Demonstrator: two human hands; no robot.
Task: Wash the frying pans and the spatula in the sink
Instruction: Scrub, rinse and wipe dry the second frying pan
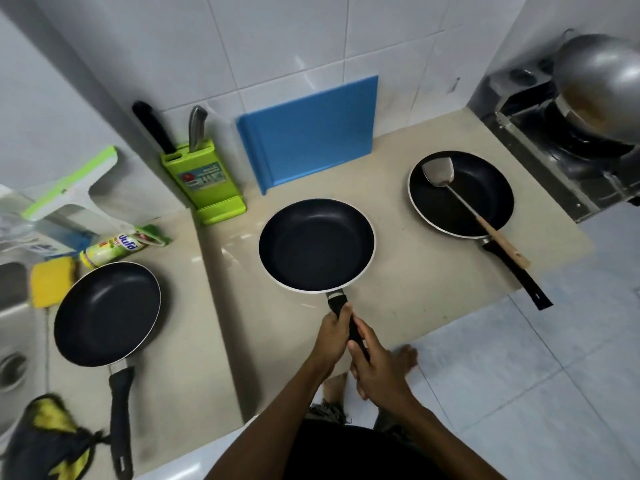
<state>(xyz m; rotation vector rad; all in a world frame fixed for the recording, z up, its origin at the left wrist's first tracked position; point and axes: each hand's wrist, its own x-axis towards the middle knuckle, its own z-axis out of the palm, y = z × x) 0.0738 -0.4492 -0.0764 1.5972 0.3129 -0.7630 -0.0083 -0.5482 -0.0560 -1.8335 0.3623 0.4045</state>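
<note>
Both hands — left hand (333, 336) ahead, right hand (379, 370) behind — wrapped their grip around the middle pan's (317, 244) handle, its axis pointing away; the sink (14, 306) lay far left.

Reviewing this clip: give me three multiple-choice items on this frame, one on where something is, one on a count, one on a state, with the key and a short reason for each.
1. Where does the spatula lie?
A. In the sink
B. In the right-hand frying pan
C. On the blue cutting board

2. How many frying pans are on the counter?
A. Two
B. Three
C. Four

3. What is the state of the middle frying pan?
A. Held by its handle with both hands
B. Lying untouched
C. Turned upside down

Key: 1 B, its blade rests inside the right-hand frying pan. 2 B, left frying pan, middle and right. 3 A, the left hand and the right hand both have a grip on the handle.
</note>
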